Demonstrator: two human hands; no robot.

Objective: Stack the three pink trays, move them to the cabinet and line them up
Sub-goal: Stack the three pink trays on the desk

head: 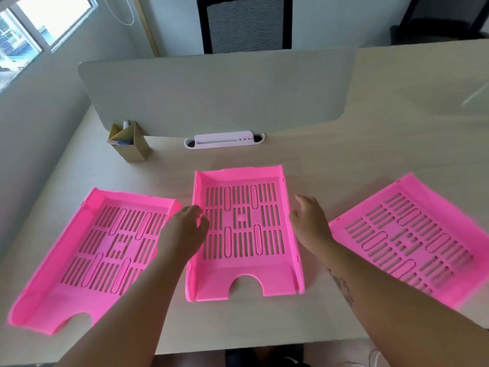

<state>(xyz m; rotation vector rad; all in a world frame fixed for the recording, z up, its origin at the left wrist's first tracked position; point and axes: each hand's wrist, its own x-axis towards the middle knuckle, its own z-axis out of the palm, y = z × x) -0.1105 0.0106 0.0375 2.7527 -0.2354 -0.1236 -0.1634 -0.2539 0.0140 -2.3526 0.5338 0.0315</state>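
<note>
Three pink slotted trays lie flat and apart on the desk. The left tray (55,298) is angled, the middle tray (211,283) sits straight before me, and the right tray (375,198) is turned and blurred. My left hand (182,230) hovers at the middle tray's left wall with fingers loosely curled, and its forearm crosses the left tray's right side. My right hand (311,222) is just outside the middle tray's right wall, fingers apart. Neither hand holds anything.
A grey divider screen (211,94) stands across the back of the light wooden desk (238,329). In front of it are a cardboard pen holder (132,147) and a white cable box (223,139). A black office chair (246,22) is behind the screen.
</note>
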